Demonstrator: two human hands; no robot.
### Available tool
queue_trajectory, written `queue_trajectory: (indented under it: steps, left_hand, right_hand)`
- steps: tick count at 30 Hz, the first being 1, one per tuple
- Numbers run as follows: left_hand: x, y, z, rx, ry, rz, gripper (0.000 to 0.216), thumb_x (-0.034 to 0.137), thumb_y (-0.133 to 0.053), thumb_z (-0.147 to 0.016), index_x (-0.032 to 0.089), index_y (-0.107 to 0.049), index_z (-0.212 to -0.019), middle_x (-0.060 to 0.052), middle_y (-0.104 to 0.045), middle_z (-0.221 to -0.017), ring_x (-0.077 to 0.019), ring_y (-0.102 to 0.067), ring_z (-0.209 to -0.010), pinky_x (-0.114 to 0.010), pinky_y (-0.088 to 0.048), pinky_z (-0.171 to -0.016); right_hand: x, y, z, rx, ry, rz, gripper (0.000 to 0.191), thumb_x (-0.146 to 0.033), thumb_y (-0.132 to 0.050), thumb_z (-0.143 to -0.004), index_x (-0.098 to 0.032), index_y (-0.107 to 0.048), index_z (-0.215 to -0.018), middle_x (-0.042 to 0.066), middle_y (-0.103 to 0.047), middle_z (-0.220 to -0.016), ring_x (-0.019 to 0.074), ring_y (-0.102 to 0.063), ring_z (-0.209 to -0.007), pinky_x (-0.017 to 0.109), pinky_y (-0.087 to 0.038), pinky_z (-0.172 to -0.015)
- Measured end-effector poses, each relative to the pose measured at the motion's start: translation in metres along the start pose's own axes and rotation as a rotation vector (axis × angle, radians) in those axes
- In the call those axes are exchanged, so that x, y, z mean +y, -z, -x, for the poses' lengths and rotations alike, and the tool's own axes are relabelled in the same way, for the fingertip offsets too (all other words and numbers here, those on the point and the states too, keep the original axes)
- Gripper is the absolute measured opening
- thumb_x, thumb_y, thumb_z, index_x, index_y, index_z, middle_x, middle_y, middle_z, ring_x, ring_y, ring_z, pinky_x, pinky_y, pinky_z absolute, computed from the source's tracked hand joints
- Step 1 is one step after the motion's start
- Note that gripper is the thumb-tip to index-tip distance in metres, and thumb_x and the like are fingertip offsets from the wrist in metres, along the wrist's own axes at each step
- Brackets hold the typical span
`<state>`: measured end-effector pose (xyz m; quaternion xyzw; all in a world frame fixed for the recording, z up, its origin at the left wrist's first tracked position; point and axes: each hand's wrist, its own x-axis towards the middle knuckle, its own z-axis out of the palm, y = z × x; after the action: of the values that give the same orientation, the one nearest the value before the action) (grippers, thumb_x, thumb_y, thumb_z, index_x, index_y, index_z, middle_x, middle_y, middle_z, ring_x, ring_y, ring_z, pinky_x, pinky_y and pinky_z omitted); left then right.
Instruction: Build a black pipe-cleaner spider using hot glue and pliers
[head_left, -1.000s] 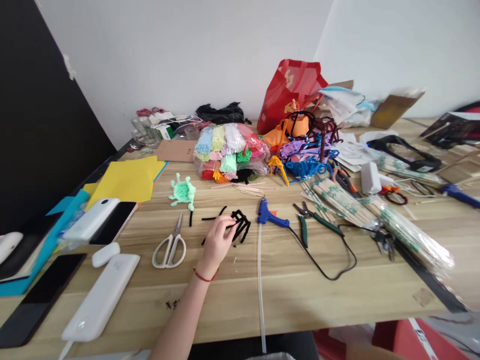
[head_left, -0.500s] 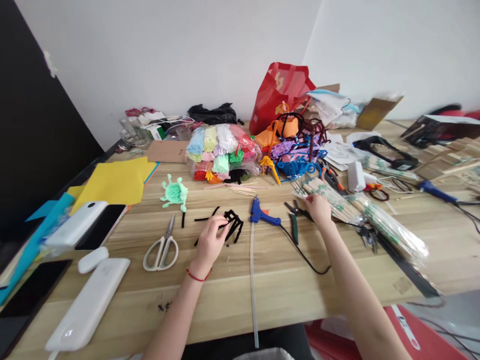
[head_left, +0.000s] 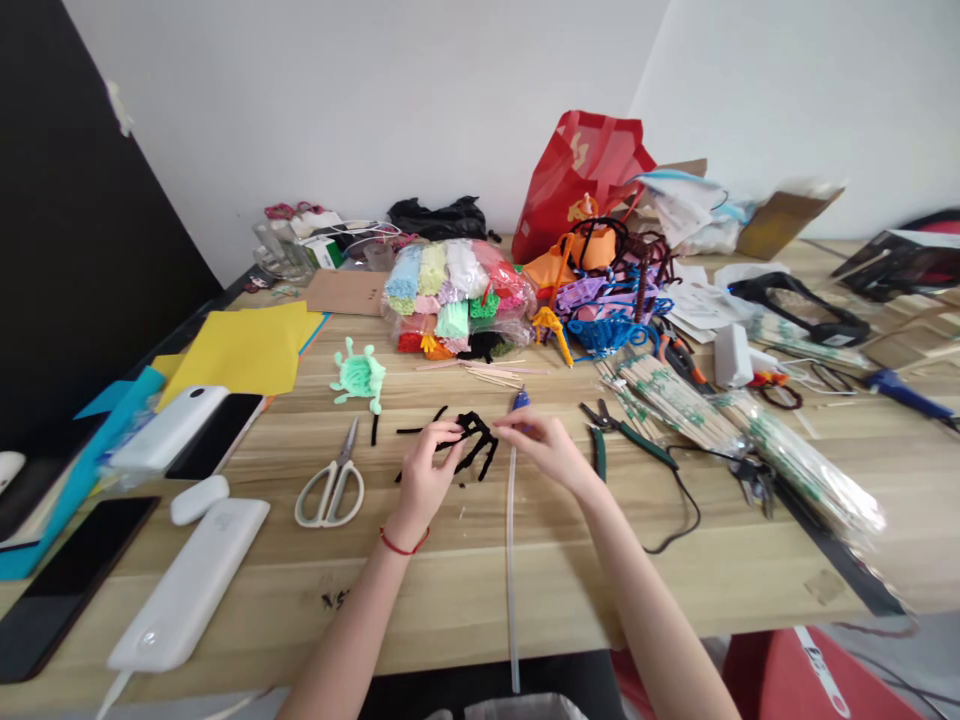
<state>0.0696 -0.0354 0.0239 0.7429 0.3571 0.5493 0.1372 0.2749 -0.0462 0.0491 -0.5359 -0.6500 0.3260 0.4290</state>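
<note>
Hands point(head_left: 546, 450) have converged at the black frame point(head_left: 472, 423).

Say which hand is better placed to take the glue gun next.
Probably the right hand: it is close, partly hiding the glue gun, while the left hand is farther off, pinching the black piece. Whether the right is free is unclear.

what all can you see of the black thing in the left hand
The black thing looks like fuzzy strips bent and joined into an angular frame, thin legs splaying toward the wearer. The left hand pinches its left side, hiding part; the right hand is close at its right, contact unclear. Whether it rests on the table is unclear.
</note>
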Motion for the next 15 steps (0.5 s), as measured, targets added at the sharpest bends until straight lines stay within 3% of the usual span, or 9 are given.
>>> queue_trajectory:
  steps: [1, 4, 9, 15]
  left_hand:
    - [0.0, 0.0, 0.0, 0.004, -0.003, 0.0, 0.004, 0.017, -0.057, -0.084, 0.02, -0.056, -0.087, -0.006, -0.067, -0.093, -0.0188, -0.065, -0.099, -0.038, -0.053, -0.085]
    - [-0.002, 0.002, -0.001, -0.008, -0.035, -0.011, 0.006, 0.016, -0.058, -0.084, 0.02, -0.055, -0.088, -0.007, -0.067, -0.097, -0.0204, -0.063, -0.104, -0.041, -0.052, -0.087]
    - [-0.003, 0.003, -0.001, -0.02, -0.108, -0.063, 0.008, 0.015, -0.061, -0.082, 0.02, -0.056, -0.083, -0.004, -0.068, -0.094, -0.0208, -0.06, -0.109, -0.044, -0.048, -0.091]
    - [0.004, 0.007, -0.005, -0.028, -0.089, -0.147, 0.008, 0.022, -0.065, -0.079, 0.022, -0.06, -0.085, -0.003, -0.069, -0.093, -0.0227, -0.057, -0.11, -0.045, -0.044, -0.094]
  right_hand:
    - [-0.005, -0.011, 0.0, -0.045, 0.007, -0.064, 0.02, -0.041, -0.063, -0.079, -0.027, -0.07, -0.092, 0.003, -0.07, -0.09, 0.0201, -0.059, -0.072, 0.032, -0.045, -0.064]
    - [-0.006, -0.03, 0.0, -0.016, -0.049, -0.229, 0.017, -0.038, -0.066, -0.077, -0.024, -0.069, -0.086, 0.002, -0.069, -0.081, 0.0168, -0.056, -0.064, 0.03, -0.043, -0.06]
    - [0.001, -0.038, 0.007, 0.011, -0.106, -0.414, 0.029, -0.043, -0.067, -0.074, -0.022, -0.065, -0.094, 0.003, -0.069, -0.086, 0.0146, -0.059, -0.063, 0.028, -0.047, -0.058]
    - [0.0, -0.049, 0.009, 0.131, -0.196, -0.616, 0.034, -0.047, -0.075, -0.061, -0.022, -0.063, -0.08, 0.001, -0.066, -0.072, 0.0159, -0.061, -0.061, 0.027, -0.047, -0.054]
